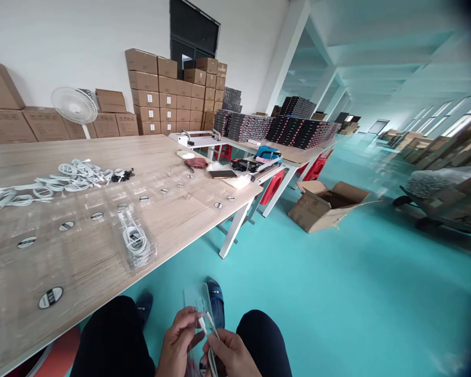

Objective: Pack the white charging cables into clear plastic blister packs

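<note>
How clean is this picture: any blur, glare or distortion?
Head view, the only one: wide-angle stretch and blur soften the loaded cart at the right edge; the upper-right corner falls dark; the clear trays on the table catch glints; the left hand and right hand look fairly sharp.

The slim white cable [212,361] has a smooth plastic coat; the clear rectangular tray [192,294] looks like thin, glossy plastic. The pale brown oblong worktop [137,149] shows a satin wood grain. The brown box-shaped cartons [143,81] are matt cardboard, the flat teal floor [259,283] smooth and shiny, the loose black trousers [110,340] dull cloth.
</note>
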The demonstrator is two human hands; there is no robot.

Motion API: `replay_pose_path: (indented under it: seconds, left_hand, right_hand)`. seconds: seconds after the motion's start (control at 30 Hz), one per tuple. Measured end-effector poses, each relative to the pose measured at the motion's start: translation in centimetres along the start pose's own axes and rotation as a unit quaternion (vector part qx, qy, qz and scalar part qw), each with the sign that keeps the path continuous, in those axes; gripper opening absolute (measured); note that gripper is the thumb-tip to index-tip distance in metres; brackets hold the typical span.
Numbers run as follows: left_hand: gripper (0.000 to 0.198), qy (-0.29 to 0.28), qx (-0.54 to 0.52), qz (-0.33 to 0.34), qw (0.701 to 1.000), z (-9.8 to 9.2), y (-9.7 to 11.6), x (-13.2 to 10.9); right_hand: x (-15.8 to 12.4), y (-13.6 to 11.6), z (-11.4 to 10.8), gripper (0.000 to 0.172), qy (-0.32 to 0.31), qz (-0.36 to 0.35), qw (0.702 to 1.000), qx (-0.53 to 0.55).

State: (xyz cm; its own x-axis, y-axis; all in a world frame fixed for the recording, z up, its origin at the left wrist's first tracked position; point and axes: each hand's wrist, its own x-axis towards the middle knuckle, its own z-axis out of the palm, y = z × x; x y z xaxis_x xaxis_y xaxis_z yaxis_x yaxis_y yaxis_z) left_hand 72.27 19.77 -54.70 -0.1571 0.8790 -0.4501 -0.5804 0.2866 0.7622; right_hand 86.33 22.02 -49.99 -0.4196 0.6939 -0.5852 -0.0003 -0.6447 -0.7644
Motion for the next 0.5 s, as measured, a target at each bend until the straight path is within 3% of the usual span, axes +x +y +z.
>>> replay_pose_path:
  seconds: [0.13, 0.23, 0.37, 0.5]
  left_hand:
    - [0.042, 0.010, 0.035, 0.074, 0.997, 0.7, -0.1, 0.0]
    - [0.043, 0.070, 0.065, 0.117, 0.988, 0.9, -0.1, 0.0]
    - [0.045, 0.115, 0.050, 0.112, 0.986, 0.7, -0.2, 0.1]
    - [0.051, 0.097, 0.016, 0.067, 0.993, 0.5, -0.1, -0.1]
  right_hand:
    - [0.7, 0.7, 0.5, 0.054, -0.017, -0.018, 0.999, -0.025]
    - [1.5, 1.4, 0.4, 0.042, 0.043, -0.042, 0.996, -0.072]
    - [2.3, 2.5, 0.1, 0.023, 0.162, -0.086, 0.961, -0.205]
    - [2.5, 3.1, 0.3, 0.020, 0.183, -0.094, 0.944, -0.258]
